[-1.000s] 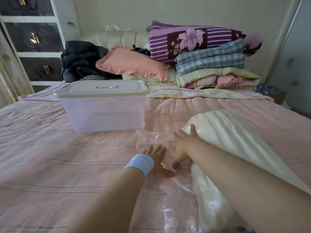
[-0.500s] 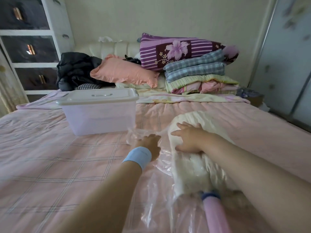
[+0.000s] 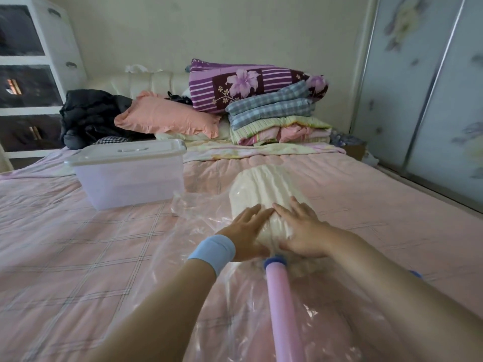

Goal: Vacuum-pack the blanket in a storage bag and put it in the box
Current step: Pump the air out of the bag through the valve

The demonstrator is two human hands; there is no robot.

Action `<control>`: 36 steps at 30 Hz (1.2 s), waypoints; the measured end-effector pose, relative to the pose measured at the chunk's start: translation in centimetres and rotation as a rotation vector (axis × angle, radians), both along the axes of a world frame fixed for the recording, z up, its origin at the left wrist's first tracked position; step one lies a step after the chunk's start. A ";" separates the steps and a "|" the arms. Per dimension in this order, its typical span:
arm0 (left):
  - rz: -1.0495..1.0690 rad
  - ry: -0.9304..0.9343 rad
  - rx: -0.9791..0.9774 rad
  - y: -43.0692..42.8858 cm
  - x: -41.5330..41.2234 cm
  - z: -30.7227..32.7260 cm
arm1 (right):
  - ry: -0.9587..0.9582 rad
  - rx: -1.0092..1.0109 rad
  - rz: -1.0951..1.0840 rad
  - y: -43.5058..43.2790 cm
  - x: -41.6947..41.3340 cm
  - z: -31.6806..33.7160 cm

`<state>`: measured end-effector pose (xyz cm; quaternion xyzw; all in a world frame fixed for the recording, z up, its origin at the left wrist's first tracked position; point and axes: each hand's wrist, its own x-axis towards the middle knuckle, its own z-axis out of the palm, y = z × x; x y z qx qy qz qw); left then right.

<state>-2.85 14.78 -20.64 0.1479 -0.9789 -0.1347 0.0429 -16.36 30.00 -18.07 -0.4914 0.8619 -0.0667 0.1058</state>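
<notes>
Cream-coloured rolled blanket (image 3: 264, 184) lies inside a clear plastic storage bag (image 3: 198, 209) on the pink checked bedspread (image 3: 78, 257). Left hand (image 3: 244, 232) and right hand (image 3: 302, 231) press side by side on its near end, fingers straight and slightly spread. A pink cylindrical pump with a blue collar (image 3: 283, 309) seems to meet the bag just below the hands. The translucent lidded plastic box (image 3: 130, 178) stands closed, near the bag's far left edge.
</notes>
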 end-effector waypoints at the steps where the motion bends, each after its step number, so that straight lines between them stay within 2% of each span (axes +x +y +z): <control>1: 0.015 -0.017 -0.035 -0.4 -0.2 0.0 | 0.012 -0.013 0.009 -0.4 0.0 -0.1; 4: 0.133 -0.077 -0.148 -1.7 -0.8 0.7 | 0.059 -0.068 0.023 -2.6 -0.2 -0.4; 7: 0.234 -0.115 -0.103 -2.3 -1.1 1.3 | 0.079 -0.072 0.023 -4.7 -1.0 -0.4; 11: 0.223 -0.113 -0.057 -2.2 -0.5 1.1 | 0.281 -0.019 -0.006 -4.7 -1.3 -0.7; 14: 0.205 -0.064 -0.092 -1.4 0.9 0.9 | 0.381 -0.096 0.044 -3.0 0.4 -1.6; 17: 0.177 -0.002 -0.108 0.0 2.4 0.4 | 0.373 -0.201 0.154 -1.3 2.1 -3.4; 20: 0.144 0.040 -0.149 1.1 4.1 -0.2 | 0.520 -0.306 0.220 -0.2 3.3 -5.9; 23: 0.096 -0.043 -0.144 1.7 5.2 -0.7 | 0.456 -0.342 0.278 0.8 4.0 -7.8; 26: 0.028 -0.079 -0.180 2.2 5.6 -2.3 | 0.441 -0.472 0.285 1.3 4.4 -9.1; 28: -0.021 -0.013 -0.203 2.4 5.6 -3.5 | 0.425 -0.460 0.299 1.2 4.3 -9.4; 32: -0.101 0.305 -0.096 2.6 5.0 -2.6 | 0.355 -0.592 0.291 1.2 3.9 -8.4; 34: -0.034 0.358 0.024 3.1 4.8 -0.9 | 0.265 -0.696 0.262 1.4 3.8 -6.9; 36: 0.076 0.373 0.150 3.9 4.4 0.4 | 0.074 -0.747 0.205 1.8 4.1 -4.8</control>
